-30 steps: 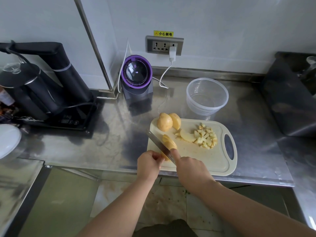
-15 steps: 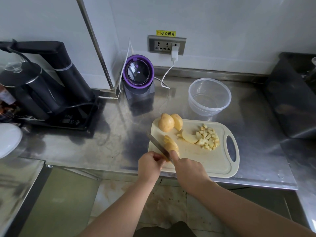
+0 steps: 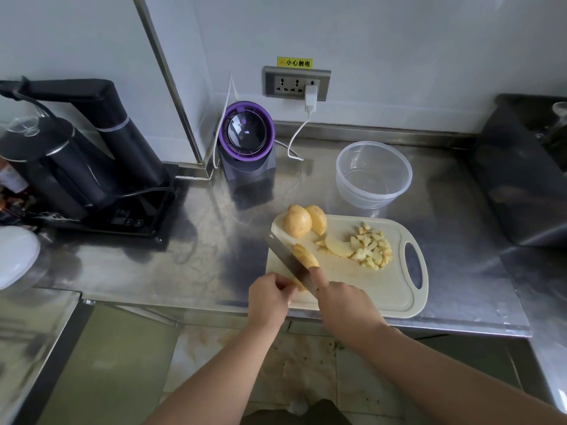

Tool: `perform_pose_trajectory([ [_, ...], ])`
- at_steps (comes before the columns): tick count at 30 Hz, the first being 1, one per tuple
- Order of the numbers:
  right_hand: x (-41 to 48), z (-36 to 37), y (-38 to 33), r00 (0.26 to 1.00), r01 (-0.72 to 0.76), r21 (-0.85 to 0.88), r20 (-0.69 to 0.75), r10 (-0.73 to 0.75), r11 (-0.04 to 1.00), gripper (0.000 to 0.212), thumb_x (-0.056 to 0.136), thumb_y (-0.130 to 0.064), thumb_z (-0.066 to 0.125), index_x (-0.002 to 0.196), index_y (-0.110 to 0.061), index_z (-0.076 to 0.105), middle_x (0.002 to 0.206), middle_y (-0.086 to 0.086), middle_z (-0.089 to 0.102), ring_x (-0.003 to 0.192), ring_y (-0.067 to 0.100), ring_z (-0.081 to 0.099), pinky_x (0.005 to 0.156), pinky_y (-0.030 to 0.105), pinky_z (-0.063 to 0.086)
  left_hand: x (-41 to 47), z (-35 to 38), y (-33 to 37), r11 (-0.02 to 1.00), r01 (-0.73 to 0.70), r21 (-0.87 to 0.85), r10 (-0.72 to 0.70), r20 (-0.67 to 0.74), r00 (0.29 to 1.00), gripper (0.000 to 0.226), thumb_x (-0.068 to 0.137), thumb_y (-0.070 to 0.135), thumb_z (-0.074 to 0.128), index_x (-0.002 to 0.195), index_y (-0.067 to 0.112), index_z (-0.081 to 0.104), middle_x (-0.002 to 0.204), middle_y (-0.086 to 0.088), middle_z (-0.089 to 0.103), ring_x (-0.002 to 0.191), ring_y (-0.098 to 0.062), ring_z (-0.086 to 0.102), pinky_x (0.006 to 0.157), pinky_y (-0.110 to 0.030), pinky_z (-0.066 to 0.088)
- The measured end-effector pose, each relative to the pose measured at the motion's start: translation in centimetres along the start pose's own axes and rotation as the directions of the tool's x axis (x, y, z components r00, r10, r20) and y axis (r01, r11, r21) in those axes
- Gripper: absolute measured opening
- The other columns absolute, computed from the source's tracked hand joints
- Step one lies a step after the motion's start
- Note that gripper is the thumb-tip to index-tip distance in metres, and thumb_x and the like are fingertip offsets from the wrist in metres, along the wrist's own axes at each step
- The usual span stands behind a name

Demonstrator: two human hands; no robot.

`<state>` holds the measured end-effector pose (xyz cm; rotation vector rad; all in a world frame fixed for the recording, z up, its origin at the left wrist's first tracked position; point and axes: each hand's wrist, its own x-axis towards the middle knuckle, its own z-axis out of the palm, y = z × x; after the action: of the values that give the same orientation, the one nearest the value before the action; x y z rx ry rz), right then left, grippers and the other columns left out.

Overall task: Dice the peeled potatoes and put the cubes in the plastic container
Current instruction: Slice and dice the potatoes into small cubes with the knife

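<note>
The cutting board (image 3: pixel 368 289) is laid close to the front edge of the steel counter (image 3: pixel 184 265). Bare steel is seen to its left and to the right of its handle slot. At its near left corner a cut potato (image 3: pixel 306 257) is held by the curled fingers of the left hand (image 3: pixel 268 297), and its near end is largely covered by that hand. The knife (image 3: pixel 287 260) is set slantwise against this potato and is gripped by the right hand (image 3: pixel 346 305), with the forefinger laid along the blade; the handle is hidden. Two more potatoes (image 3: pixel 296 222) are counted at the board's far left corner, touching. One slice (image 3: pixel 337 246) and one heap of cubes (image 3: pixel 372 250), too small to be counted, lie toward the handle slot. One plastic container (image 3: pixel 368 199) is stood just beyond the far edge.
</note>
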<state>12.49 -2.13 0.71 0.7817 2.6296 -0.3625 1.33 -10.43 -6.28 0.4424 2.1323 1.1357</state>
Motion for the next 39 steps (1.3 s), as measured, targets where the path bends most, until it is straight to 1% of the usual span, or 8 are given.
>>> perform_pose_trajectory([
  [5, -0.5, -1.7, 1.5, 0.997, 0.012, 0.003, -0.081, -0.012, 1.0, 0.044, 0.099, -0.01, 0.039, 0.137, -0.021, 0.018, 0.068, 0.0, 0.047, 0.056, 0.022, 0.05, 0.051, 0.031, 0.042, 0.0, -0.1, 0.1, 0.998, -0.036, 0.058, 0.037, -0.011, 0.999, 0.011, 0.086, 0.014, 0.07, 0.092, 0.018, 0.062, 0.088, 0.003, 0.066, 0.083, -0.019, 0.067, 0.077, -0.042, 0.058],
  [10, -1.0, -2.4, 2.8, 0.995, 0.0, 0.011, -0.099, 0.001, 1.0, 0.038, 0.102, -0.015, 0.036, 0.137, -0.023, 0.022, 0.084, 0.008, 0.063, 0.064, 0.029, 0.057, 0.05, 0.032, 0.039, 0.3, -0.4, 0.4, 0.956, -0.178, 0.234, 0.172, 0.045, 0.984, 0.037, 0.084, 0.015, 0.073, 0.117, 0.016, 0.058, 0.105, 0.008, 0.058, 0.094, -0.012, 0.061, 0.075, -0.04, 0.059],
  [13, -1.1, -2.3, 3.1, 0.998, 0.006, 0.014, -0.065, -0.005, 1.0, 0.036, 0.103, -0.016, 0.035, 0.134, -0.025, 0.02, 0.086, 0.007, 0.063, 0.069, 0.028, 0.062, 0.058, 0.034, 0.047, 0.4, -0.4, 0.7, 0.901, -0.241, 0.362, 0.227, 0.083, 0.97, 0.034, 0.086, 0.018, 0.071, 0.116, 0.017, 0.058, 0.109, 0.007, 0.058, 0.095, -0.009, 0.058, 0.081, -0.029, 0.054],
  [18, -1.5, -1.7, 2.7, 0.999, 0.023, 0.033, -0.038, -0.022, 0.999, 0.037, 0.103, -0.017, 0.035, 0.135, -0.025, 0.016, 0.086, 0.006, 0.059, 0.072, 0.028, 0.062, 0.064, 0.037, 0.05, 0.5, -0.8, 0.2, 0.869, -0.284, 0.406, 0.246, 0.144, 0.959, 0.019, 0.086, 0.018, 0.069, 0.1, 0.021, 0.057, 0.105, 0.005, 0.055, 0.093, -0.013, 0.061, 0.07, -0.038, 0.059],
  [23, -1.3, -1.2, 2.3, 1.0, 0.019, -0.009, 0.012, -0.019, 1.0, 0.049, 0.099, -0.007, 0.04, 0.137, -0.025, 0.015, 0.077, 0.003, 0.049, 0.064, 0.024, 0.055, 0.061, 0.036, 0.049, 0.5, -1.7, 0.8, 0.655, -0.431, 0.62, 0.357, 0.248, 0.9, 0.016, 0.093, 0.029, 0.059, 0.106, 0.019, 0.057, 0.111, 0.007, 0.05, 0.097, -0.012, 0.056, 0.076, -0.025, 0.047],
  [31, -0.7, 0.9, 0.6, 0.995, 0.07, -0.042, 0.069, -0.067, 0.997, 0.062, 0.091, 0.005, 0.048, 0.139, -0.023, 0.021, 0.096, 0.005, 0.05, 0.073, 0.028, 0.06, 0.066, 0.038, 0.055, -1.1, -6.6, -1.5, 0.589, -0.587, 0.555, 0.546, 0.262, 0.796, 0.018, 0.09, 0.036, 0.059, 0.099, 0.021, 0.06, 0.096, 0.015, 0.059, 0.08, -0.009, 0.061, 0.065, -0.023, 0.046],
  [35, -0.2, 1.5, 0.1, 0.997, 0.055, -0.085, 0.058, -0.051, 0.995, 0.06, 0.092, 0.004, 0.045, 0.143, -0.019, 0.023, 0.115, 0.006, 0.049, 0.069, 0.029, 0.055, 0.057, 0.035, 0.045, -1.4, -8.0, -1.3, 0.611, -0.663, 0.433, 0.724, 0.035, 0.689, 0.008, 0.084, 0.031, 0.056, 0.09, 0.026, 0.054, 0.086, 0.02, 0.052, 0.072, -0.002, 0.054, 0.06, -0.021, 0.048],
  [39, 0.5, 1.4, -0.2, 0.996, 0.039, -0.064, 0.088, -0.033, 0.997, 0.048, 0.096, -0.007, 0.048, 0.141, -0.017, 0.034, 0.123, 0.006, 0.047, 0.088, 0.028, 0.062, 0.069, 0.034, 0.052, -1.3, -7.7, 0.7, 0.616, -0.697, 0.367, 0.756, -0.028, 0.654, 0.006, 0.086, 0.027, 0.056, 0.089, 0.022, 0.056, 0.087, 0.017, 0.053, 0.076, -0.003, 0.055, 0.065, -0.022, 0.049],
])
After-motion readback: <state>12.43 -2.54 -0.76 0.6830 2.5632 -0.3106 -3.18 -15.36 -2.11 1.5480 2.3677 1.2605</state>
